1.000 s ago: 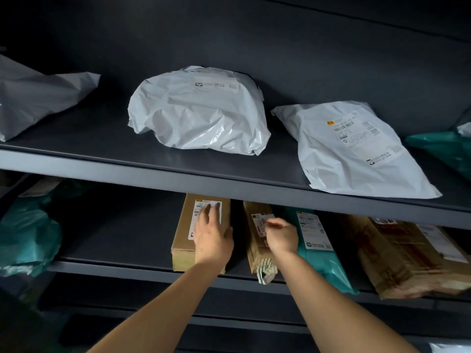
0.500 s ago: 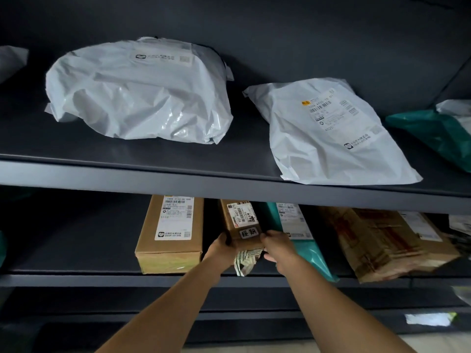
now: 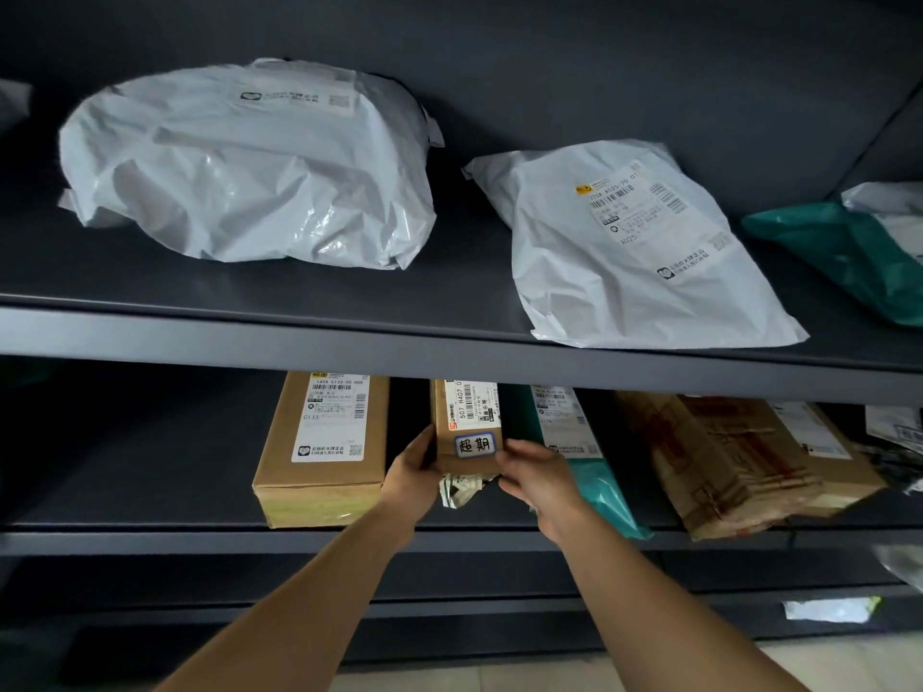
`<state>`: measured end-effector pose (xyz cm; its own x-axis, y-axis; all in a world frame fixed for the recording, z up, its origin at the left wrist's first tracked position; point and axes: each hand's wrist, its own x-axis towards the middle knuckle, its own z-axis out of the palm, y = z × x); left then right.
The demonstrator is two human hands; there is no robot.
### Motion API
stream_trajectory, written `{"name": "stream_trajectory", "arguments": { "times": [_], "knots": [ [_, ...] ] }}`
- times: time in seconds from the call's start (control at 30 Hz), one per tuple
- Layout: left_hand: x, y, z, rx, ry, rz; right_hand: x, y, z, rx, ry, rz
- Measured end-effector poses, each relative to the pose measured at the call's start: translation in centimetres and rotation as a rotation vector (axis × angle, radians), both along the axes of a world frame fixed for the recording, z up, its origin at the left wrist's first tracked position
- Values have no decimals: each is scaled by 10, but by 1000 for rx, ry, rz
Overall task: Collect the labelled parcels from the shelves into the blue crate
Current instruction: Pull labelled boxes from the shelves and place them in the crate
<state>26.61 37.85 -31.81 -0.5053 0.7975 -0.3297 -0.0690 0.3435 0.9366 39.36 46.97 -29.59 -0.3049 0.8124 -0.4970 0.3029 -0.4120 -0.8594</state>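
Both hands clasp the narrow brown parcel (image 3: 466, 427) from either side: the left hand (image 3: 412, 479) curls round its left edge, the right hand (image 3: 537, 479) wraps its right edge, thumb lying on the top face just beside a small blue-bordered sticker (image 3: 474, 445) with two handwritten characters. That parcel sits on the lower shelf (image 3: 150, 534), its far end running back under the lip of the upper shelf (image 3: 200, 337), a white shipping label (image 3: 472, 399) on top and a crumpled green-and-white wrapper end (image 3: 459, 489) hanging off its near end.

Left of this parcel, apart from it, lies a longer cardboard box (image 3: 322, 452) with a tall white label. Just to the parcel's right, behind the right hand, is a teal poly mailer (image 3: 594, 484), and beyond that a heavily taped brown carton (image 3: 734, 462).

Above the parcel on the upper shelf rest a bulging white poly bag (image 3: 249, 167) to the left and a flatter white labelled mailer (image 3: 634, 247) to the right, with a teal bag (image 3: 844, 252) at the far right edge.
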Motion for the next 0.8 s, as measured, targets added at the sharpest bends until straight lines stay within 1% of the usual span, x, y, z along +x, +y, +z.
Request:
{"name": "stream_trajectory", "arguments": {
  "times": [0.27, 0.43, 0.6, 0.8],
  "knots": [
    [5, -11, 28, 60, 2, 15, 2, -5, 16, 51, 63, -17],
    [6, -19, 60, 86, 34, 50, 2, -12, 40, 161, 123, 21],
    [7, -42, 100, 139, 7, 149, -9, -24, 66, 198, 238, 19],
    [-1, -82, 121, 171, -27, 241, -30, -56, 85, 199, 314, 75]
  ]
}}
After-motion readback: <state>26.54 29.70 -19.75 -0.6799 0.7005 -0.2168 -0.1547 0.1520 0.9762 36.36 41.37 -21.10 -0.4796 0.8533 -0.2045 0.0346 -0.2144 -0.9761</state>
